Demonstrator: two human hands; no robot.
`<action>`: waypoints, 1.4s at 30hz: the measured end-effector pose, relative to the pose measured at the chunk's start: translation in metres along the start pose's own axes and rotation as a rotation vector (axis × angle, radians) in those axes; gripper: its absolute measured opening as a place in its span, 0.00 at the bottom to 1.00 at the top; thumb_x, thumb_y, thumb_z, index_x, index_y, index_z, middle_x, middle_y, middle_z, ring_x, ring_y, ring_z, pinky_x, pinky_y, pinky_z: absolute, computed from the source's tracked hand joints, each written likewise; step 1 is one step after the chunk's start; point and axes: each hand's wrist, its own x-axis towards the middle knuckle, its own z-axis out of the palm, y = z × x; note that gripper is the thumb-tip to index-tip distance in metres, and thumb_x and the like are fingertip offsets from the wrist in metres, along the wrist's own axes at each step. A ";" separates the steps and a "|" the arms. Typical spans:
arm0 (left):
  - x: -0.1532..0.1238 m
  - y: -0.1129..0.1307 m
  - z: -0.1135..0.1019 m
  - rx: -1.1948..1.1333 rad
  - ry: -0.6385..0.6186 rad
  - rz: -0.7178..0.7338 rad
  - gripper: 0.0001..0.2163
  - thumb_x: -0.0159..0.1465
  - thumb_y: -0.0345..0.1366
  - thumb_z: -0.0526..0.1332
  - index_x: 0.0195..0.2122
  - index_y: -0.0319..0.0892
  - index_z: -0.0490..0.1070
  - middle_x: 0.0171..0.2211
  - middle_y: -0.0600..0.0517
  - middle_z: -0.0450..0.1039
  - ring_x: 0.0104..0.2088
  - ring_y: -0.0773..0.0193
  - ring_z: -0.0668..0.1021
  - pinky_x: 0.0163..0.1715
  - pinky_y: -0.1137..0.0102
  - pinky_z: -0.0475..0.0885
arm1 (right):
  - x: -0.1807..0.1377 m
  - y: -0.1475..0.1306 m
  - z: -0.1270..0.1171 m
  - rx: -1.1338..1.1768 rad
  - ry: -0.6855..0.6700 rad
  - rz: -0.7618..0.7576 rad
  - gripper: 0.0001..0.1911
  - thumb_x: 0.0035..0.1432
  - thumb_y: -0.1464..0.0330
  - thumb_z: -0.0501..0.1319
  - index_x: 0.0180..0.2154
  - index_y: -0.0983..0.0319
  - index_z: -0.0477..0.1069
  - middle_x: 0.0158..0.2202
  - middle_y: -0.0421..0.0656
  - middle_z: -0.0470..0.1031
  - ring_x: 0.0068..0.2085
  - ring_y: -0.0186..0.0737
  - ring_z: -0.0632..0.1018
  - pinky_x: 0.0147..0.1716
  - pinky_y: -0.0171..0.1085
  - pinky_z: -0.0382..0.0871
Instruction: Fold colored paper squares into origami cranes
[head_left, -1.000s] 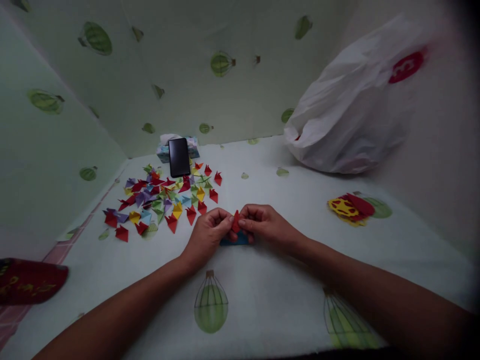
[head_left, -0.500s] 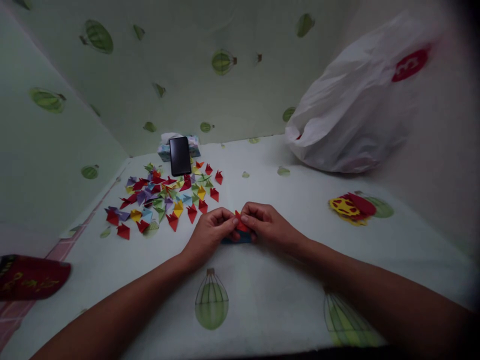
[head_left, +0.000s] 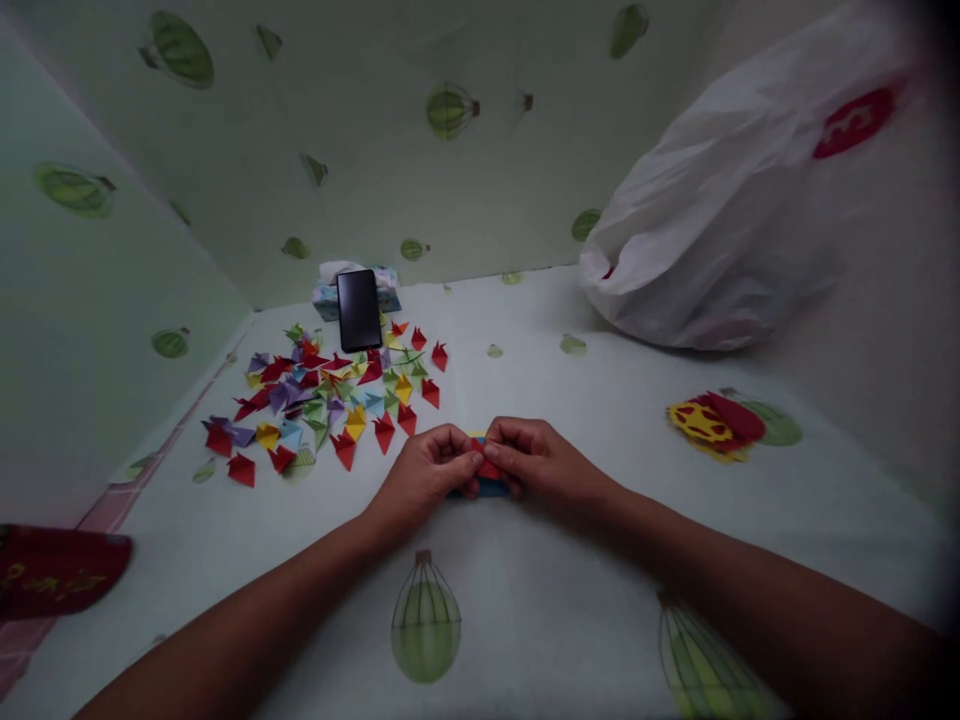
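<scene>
Well inside the left table edge (head_left: 186, 412), left hand (head_left: 427, 472) and right hand (head_left: 541, 460) pinch red paper (head_left: 490, 468); a tissue box (head_left: 326, 303) shows tissue (head_left: 336, 270); the white bag (head_left: 705, 220) hides its contents.

Folded papers (head_left: 355, 420) crowd the white balloon-print surface (head_left: 540, 590) left of centre, tissue box (head_left: 388, 290) and phone (head_left: 359, 310) above them, plastic bag (head_left: 712, 230) bulging upper right, and yellow-and-red cutouts (head_left: 705, 422) below it!

Ahead of your left hand (head_left: 431, 470), a scatter of origami birds (head_left: 332, 410) bars the way, a smartphone (head_left: 359, 310) behind it. Straight ahead of your right hand (head_left: 544, 462), bare tablecloth (head_left: 517, 380) gives you a lane; farther right, a plastic bag (head_left: 705, 230) and paper cutouts (head_left: 712, 422) obstruct you.
</scene>
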 end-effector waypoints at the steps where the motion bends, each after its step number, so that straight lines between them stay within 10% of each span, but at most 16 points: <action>1: 0.001 -0.001 0.000 -0.020 0.007 -0.002 0.11 0.56 0.40 0.68 0.28 0.39 0.69 0.19 0.56 0.73 0.20 0.72 0.73 0.24 0.76 0.67 | 0.000 0.001 0.000 0.002 0.007 -0.006 0.14 0.60 0.59 0.59 0.28 0.62 0.64 0.18 0.34 0.64 0.19 0.28 0.63 0.21 0.31 0.54; 42: 0.000 0.002 -0.007 -0.100 -0.055 -0.036 0.12 0.58 0.43 0.69 0.29 0.39 0.73 0.20 0.54 0.75 0.22 0.70 0.75 0.26 0.75 0.68 | 0.003 -0.005 -0.006 0.177 -0.114 -0.040 0.16 0.58 0.57 0.63 0.29 0.63 0.65 0.23 0.35 0.68 0.20 0.26 0.64 0.19 0.30 0.55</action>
